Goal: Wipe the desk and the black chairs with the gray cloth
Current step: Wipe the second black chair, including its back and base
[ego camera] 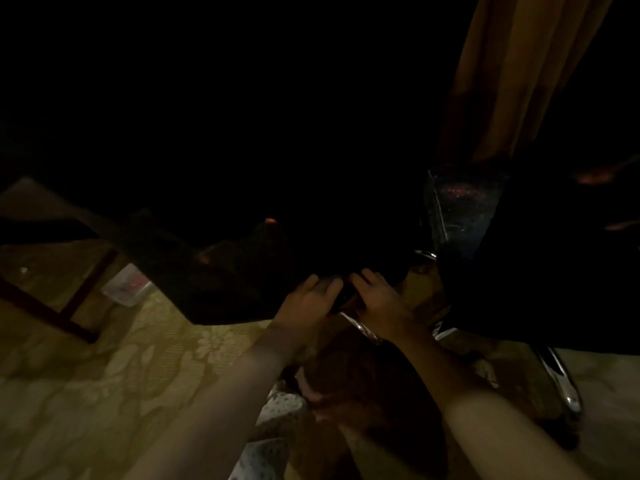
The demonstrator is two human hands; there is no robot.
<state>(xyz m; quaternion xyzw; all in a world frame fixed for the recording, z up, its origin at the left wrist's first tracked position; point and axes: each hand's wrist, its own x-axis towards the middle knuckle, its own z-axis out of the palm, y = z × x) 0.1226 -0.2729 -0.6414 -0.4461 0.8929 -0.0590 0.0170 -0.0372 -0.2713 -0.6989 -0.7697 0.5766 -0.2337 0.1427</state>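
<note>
Both hands meet on one small dark part at the edge of a black surface. The left hand [308, 299] lies with its fingers over the top of that edge. The right hand [377, 296] has its fingers curled toward the same spot, almost touching the left. The light is too low for us to tell whether either hand clamps the part or only rests on it.

We cannot make out the gray cloth. If it is in play, it is hidden in the dark patch between the two hands.

Just below the right hand runs a chrome tube [363, 329]. We take it for frame belonging to a black chair [540, 292], whose chrome leg [561, 386] stands on the patterned carpet [104, 393]. A clear plastic box [128, 284] lies on the floor to the left, near a dark wooden frame [52, 306]. A curtain [512, 81] hangs behind the chair.

We judge the step in hand to be wiping this chair edge. To do it well:

1. Steady the part with one hand and wipe with the other.
2. Wrap the cloth round the edge, not only across its top.
3. Follow the chrome tube down afterward.
4. Work by touch, since the surface is poorly lit.
</note>
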